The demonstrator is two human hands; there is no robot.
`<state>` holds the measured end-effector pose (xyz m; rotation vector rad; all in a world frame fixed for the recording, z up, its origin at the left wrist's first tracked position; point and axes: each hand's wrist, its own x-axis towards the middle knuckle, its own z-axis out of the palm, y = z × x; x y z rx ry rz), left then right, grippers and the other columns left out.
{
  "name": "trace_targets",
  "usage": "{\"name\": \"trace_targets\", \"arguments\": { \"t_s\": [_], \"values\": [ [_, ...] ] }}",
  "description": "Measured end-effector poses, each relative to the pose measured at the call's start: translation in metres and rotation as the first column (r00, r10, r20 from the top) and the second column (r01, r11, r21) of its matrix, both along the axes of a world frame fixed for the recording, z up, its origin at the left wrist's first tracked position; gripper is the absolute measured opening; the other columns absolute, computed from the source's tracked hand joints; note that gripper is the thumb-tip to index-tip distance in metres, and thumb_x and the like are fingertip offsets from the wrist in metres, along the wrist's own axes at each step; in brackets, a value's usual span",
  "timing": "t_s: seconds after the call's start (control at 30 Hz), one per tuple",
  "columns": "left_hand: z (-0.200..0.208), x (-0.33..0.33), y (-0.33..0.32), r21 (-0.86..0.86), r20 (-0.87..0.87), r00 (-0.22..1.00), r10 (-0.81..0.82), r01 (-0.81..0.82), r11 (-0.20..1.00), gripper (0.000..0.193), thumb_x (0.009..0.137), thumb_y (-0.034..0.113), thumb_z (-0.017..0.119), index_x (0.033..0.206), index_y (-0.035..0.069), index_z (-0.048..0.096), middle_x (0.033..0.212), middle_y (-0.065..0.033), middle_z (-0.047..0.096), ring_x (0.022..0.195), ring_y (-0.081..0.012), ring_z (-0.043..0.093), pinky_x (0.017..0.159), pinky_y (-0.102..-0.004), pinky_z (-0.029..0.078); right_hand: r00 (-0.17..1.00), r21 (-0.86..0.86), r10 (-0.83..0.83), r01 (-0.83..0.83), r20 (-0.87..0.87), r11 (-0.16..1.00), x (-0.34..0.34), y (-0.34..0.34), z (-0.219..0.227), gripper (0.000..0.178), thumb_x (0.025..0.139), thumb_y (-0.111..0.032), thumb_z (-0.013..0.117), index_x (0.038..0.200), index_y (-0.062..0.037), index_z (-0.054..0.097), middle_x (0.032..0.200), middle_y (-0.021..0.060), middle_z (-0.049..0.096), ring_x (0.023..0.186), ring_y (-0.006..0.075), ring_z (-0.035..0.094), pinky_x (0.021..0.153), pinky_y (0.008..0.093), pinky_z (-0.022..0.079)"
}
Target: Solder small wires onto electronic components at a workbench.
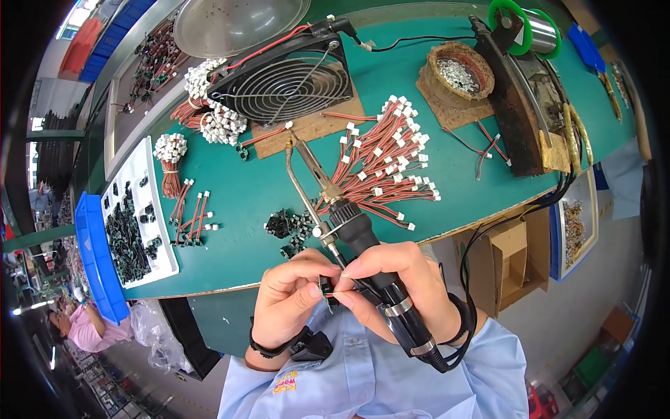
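My left hand (283, 297) pinches a small black part (325, 285) between thumb and fingers, close to my chest. My right hand (419, 290) holds a black soldering iron (356, 227), its handle lying across the palm and its metal tip pointing up and away over the table. A thin metal tube (292, 171) runs along the iron's side. The thumb and forefinger of my right hand meet at the small part, where a bit of red shows. Beyond the iron, red and black wires with white connectors (384, 157) fan out, next to a pile of black parts (289, 227).
A fan with a wire grille (289, 87) stands at the back. To its right are a bowl of metal bits (457, 75) and a solder spool (541, 35). A white tray of black parts (164, 262) sits left, beside a blue bin (98, 251). Black cables (469, 258) hang right.
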<state>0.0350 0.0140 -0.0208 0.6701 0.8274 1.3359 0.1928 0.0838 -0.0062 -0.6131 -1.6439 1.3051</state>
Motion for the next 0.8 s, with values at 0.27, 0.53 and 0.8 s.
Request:
{"name": "trace_targets", "arguments": {
  "t_s": [0.27, 0.53, 0.8],
  "values": [
    [-0.0044, 0.0020, -0.0013, -0.001, -0.017, 0.999, 0.042, -0.042, 0.999, 0.022, 0.084, 0.013, 0.059, 0.099, -0.003, 0.059, 0.094, -0.0125, 0.054, 0.084, -0.0187, 0.053, 0.074, -0.0297, 0.042, 0.999, 0.013, -0.043, 0.044, -0.020, 0.999, -0.0019, -0.0027, 0.0005, 0.039, 0.070, 0.004, 0.070, 0.099, -0.0022, 0.044, 0.076, 0.0088, 0.061, 0.065, 0.0155, 0.063, 0.055, 0.0238, 0.047],
    [-0.0063, 0.0038, -0.0006, 0.004, 0.046, 0.998, 0.044, -0.045, 0.999, 0.021, 0.084, 0.014, 0.060, 0.099, -0.001, 0.059, 0.091, -0.0114, 0.053, 0.082, -0.0184, 0.053, 0.071, -0.0291, 0.042, 0.997, 0.047, -0.069, 0.071, -0.041, 0.996, -0.0030, -0.0043, -0.0024, 0.040, 0.068, 0.006, 0.071, 0.098, -0.0020, 0.045, 0.077, 0.0092, 0.061, 0.068, 0.0175, 0.064, 0.059, 0.0249, 0.050],
    [-0.0068, 0.0028, 0.0003, -0.017, 0.039, 0.999, 0.011, -0.010, 1.000, 0.024, 0.084, 0.015, 0.060, 0.100, -0.002, 0.059, 0.089, -0.0111, 0.052, 0.079, -0.0183, 0.052, 0.070, -0.0287, 0.041, 0.999, 0.031, -0.020, 0.021, -0.041, 0.999, 0.0003, -0.0017, -0.0028, 0.039, 0.067, 0.005, 0.071, 0.097, -0.0014, 0.047, 0.078, 0.0100, 0.062, 0.070, 0.0179, 0.065, 0.060, 0.0254, 0.051]
  ]
}}
